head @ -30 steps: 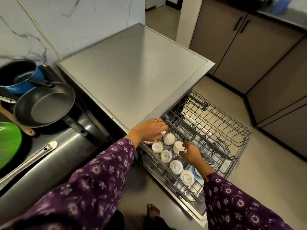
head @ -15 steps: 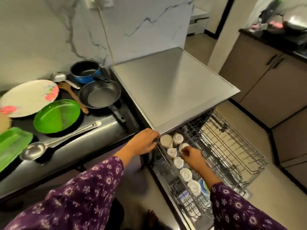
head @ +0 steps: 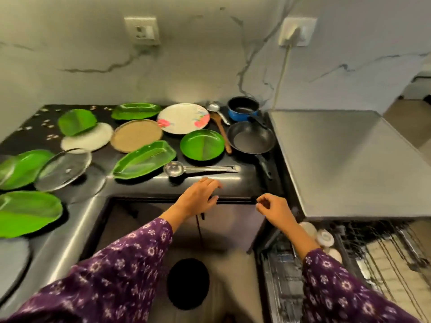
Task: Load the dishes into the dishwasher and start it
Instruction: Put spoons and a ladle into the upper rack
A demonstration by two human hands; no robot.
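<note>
My left hand hovers over the front edge of the dark counter, fingers relaxed and holding nothing, just below a steel ladle. My right hand is in the air beside the dishwasher, fingers loosely curled and empty. The pulled-out rack at lower right holds small white cups. On the counter lie a round green plate, a black frying pan, a blue saucepan, a flowered white plate and several green leaf-shaped plates.
A glass lid, a brown plate, a wooden spoon and a small steel spoon also lie on the counter. A plug and cable hang on the marble wall. Cabinet doors stand below the counter.
Both hands have left the cups in the rack and risen toward the counter. The view has swung left, so the whole counter of dishes now shows.
</note>
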